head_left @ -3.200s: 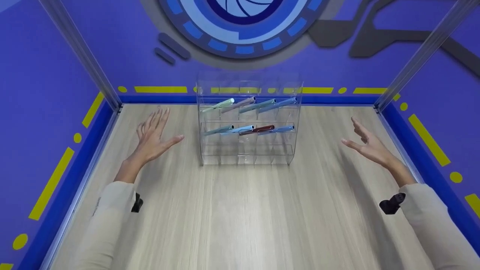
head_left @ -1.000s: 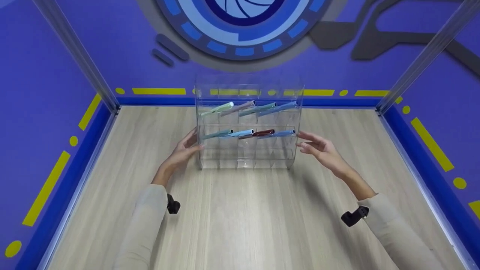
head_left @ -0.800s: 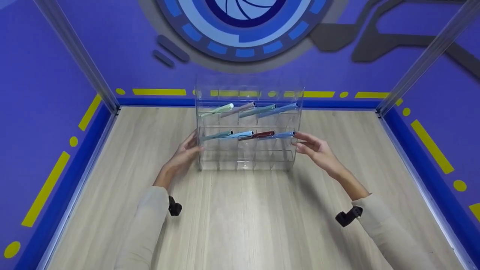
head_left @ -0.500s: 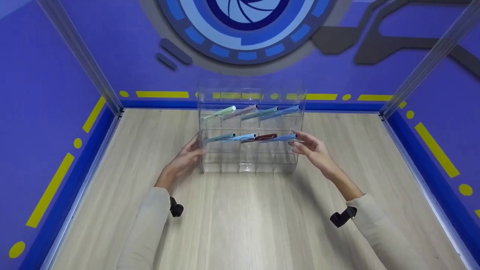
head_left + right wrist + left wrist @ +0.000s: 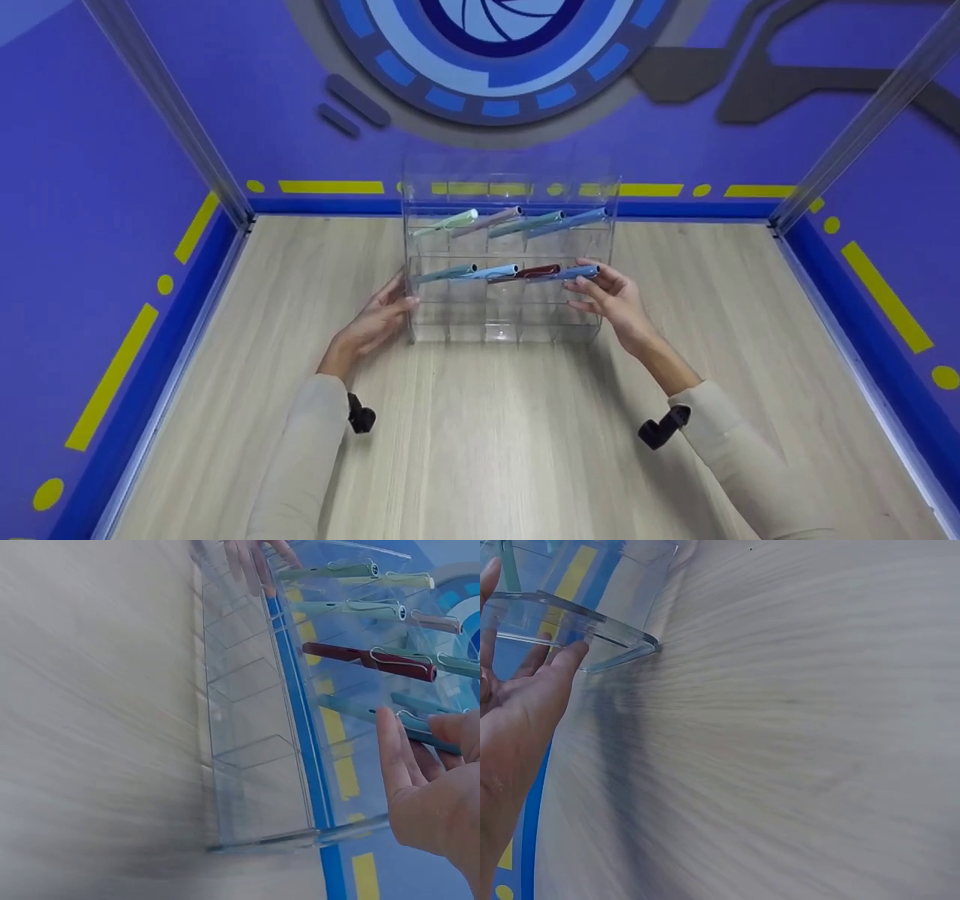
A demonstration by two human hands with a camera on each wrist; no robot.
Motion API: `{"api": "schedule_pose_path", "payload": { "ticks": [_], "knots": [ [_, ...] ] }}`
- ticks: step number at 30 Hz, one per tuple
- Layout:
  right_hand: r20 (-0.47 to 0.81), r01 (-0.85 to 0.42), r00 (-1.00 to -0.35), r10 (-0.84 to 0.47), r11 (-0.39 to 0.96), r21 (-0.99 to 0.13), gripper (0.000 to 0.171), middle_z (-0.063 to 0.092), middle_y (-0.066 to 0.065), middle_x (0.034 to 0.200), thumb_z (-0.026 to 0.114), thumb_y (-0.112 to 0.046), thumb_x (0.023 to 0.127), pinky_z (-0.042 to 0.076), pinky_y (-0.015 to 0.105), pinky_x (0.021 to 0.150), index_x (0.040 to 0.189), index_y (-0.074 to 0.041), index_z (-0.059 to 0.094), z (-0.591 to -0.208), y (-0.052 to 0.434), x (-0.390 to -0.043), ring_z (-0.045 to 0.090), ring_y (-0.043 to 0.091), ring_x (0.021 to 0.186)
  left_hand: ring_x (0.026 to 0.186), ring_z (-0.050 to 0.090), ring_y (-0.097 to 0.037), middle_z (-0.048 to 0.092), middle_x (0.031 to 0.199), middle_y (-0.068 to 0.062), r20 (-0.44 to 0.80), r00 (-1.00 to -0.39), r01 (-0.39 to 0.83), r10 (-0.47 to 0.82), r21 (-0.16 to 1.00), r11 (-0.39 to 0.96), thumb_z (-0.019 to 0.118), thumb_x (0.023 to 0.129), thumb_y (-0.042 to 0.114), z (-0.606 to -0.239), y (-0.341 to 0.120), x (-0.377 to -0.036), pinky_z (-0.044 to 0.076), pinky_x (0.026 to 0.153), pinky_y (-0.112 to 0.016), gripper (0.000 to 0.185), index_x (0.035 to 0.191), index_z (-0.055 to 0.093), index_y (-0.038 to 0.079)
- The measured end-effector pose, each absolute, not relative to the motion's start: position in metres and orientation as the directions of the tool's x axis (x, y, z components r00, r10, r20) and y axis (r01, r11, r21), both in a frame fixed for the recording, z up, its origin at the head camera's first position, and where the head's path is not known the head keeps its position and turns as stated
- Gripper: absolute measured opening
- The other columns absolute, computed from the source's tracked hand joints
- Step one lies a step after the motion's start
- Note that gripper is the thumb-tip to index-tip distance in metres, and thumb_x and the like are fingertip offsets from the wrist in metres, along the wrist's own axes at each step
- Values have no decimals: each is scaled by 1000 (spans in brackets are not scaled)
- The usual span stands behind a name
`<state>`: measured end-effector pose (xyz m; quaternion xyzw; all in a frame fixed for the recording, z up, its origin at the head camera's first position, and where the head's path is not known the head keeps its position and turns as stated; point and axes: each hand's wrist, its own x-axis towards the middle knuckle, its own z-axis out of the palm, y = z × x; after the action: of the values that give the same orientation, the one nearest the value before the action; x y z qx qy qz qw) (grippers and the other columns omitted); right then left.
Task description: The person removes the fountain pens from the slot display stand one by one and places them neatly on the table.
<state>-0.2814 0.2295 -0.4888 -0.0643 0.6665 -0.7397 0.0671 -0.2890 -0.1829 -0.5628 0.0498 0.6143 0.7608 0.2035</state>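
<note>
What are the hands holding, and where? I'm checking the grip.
The left hand and right hand touch the clear pen rack at its two sides.

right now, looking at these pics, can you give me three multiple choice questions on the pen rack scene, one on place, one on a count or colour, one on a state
1. Where is the left hand?
A. at the left side of the clear rack
B. flat on the table far from the rack
C. on top of the rack

2. How many pens in the rack are dark red?
A. none
B. one
C. four

3. How does the bottom row of rack compartments look?
A. packed with pens
B. covered by a lid
C. without pens

Answers:
1. A, the head view shows its fingers against the rack's left wall.
2. B, only the dark red pen in the middle row has that colour; the others are blue, green or pale.
3. C, the right wrist view shows those lower cells holding nothing, while the right hand is at the blue pen above.
</note>
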Motion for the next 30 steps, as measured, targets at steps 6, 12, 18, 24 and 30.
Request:
{"api": "schedule_pose_path", "payload": {
  "ticks": [6,12,18,24,30],
  "knots": [
    [-2,12,-988,-154,-63,-998,45,75,-9,107,59,-6,103,63,30,85,145,5,49,-488,224,-282,75,10,101,160,14,-35,-3,174,-8,-158,-910,-235,383,958,-164,52,108,14,-565,-180,-293,11,131,-47,79,166,-1,21],
    [10,-6,-994,-111,-31,-999,42,76,-11,105,63,-7,101,62,28,88,141,4,55,-491,220,-283,75,10,101,160,12,-33,0,174,-7,-170,-916,-235,362,961,-143,53,108,16,-567,-181,-292,12,131,-46,79,166,1,24],
    [66,-64,-997,-49,-49,-997,39,77,-11,103,65,-2,98,62,25,84,136,6,60,-491,219,-278,76,9,95,161,11,-32,1,175,-5,-170,-918,-227,358,966,-124,56,106,18,-568,-181,-291,12,131,-48,79,166,5,25],
    [123,-120,-991,-45,-57,-991,36,77,-9,106,65,0,98,60,25,90,133,8,60,-486,220,-272,74,11,100,161,11,-31,3,175,-4,-181,-928,-229,327,967,-115,57,106,18,-569,-182,-290,13,131,-49,78,166,8,26],
    [150,-147,-988,-33,-87,-985,35,77,-3,115,65,1,98,59,25,93,131,9,60,-479,227,-268,73,12,103,161,9,-30,1,175,-5,-178,-920,-230,350,967,-113,57,106,19,-569,-182,-290,12,131,-48,80,166,5,26]
  ]
}}
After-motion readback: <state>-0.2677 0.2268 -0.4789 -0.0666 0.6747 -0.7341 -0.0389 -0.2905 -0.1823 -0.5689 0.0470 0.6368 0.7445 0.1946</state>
